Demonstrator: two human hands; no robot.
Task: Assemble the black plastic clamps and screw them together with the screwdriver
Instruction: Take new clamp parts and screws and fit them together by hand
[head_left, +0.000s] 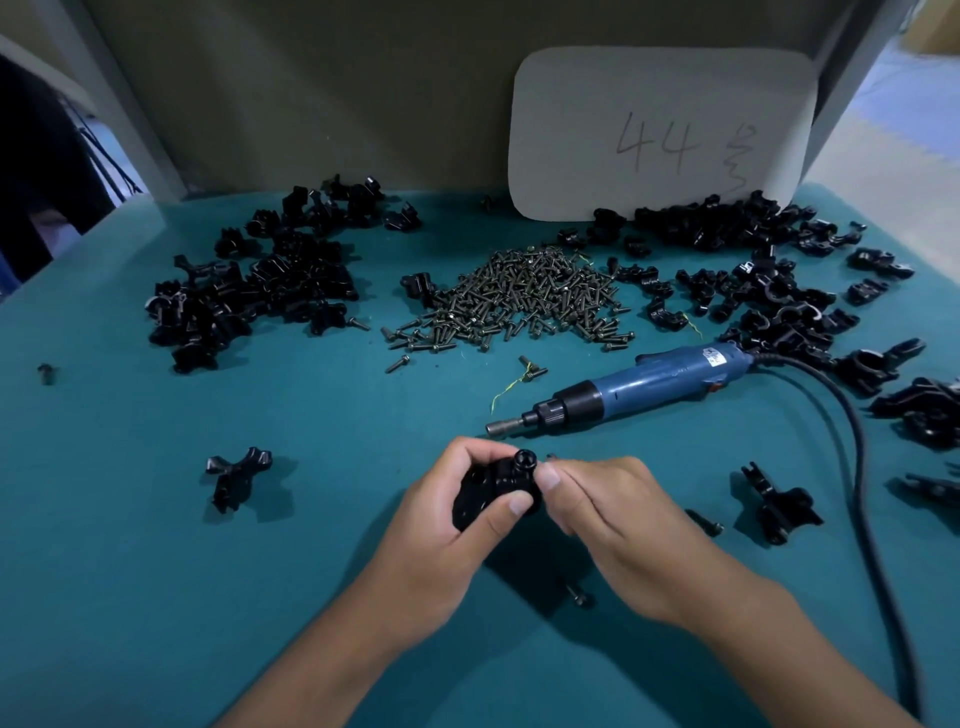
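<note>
Clamp (493, 488) gripped in left hand (441, 540), right hand (602, 514) pinching at its top (screw unclear).

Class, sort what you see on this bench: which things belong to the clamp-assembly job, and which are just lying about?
Job:
clamp held in left hand
right hand at its screw
screw pile
screwdriver
clamp piles

Lying about:
card marked 44
yellow thread

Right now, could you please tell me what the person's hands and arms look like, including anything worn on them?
Both the left hand and the right hand are bare: no gloves, rings or watch visible. The forearms are bare too, with no sleeves in view. The fingernails are short and unpainted.
</note>
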